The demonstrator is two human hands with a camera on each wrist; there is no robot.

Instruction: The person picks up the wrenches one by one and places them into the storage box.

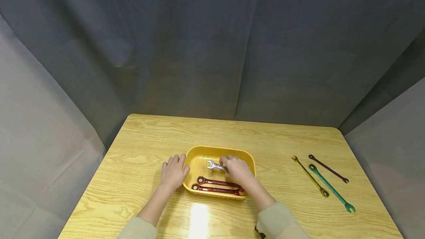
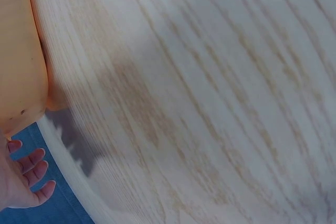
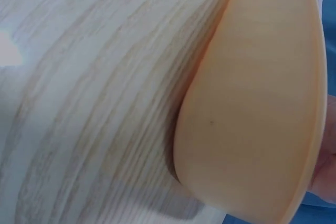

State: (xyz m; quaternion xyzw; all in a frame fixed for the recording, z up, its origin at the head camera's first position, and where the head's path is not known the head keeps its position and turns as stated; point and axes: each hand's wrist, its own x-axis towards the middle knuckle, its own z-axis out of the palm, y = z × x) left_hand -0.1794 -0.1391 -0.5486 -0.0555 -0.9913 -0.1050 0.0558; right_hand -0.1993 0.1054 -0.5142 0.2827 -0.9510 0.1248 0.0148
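Note:
A yellow plastic bin sits on the table before me. In the head view my right hand reaches into it and pinches a silver wrench, open end pointing left; the wrench's other end is hidden by the hand. Two red ratcheting wrenches lie along the bin's near side. My left hand is at the bin's left edge, its thumb by the rim and its fingers loosely extended. Left wrist view: those fingers show beside the bin's outer wall. The right wrist view mostly shows the bin wall, with part of the right hand behind it.
On the table's right side lie a yellow wrench, a green wrench and a thin purple wrench. Wood-grain table surrounds the bin. Dark grey cloth hangs behind the table's far edge.

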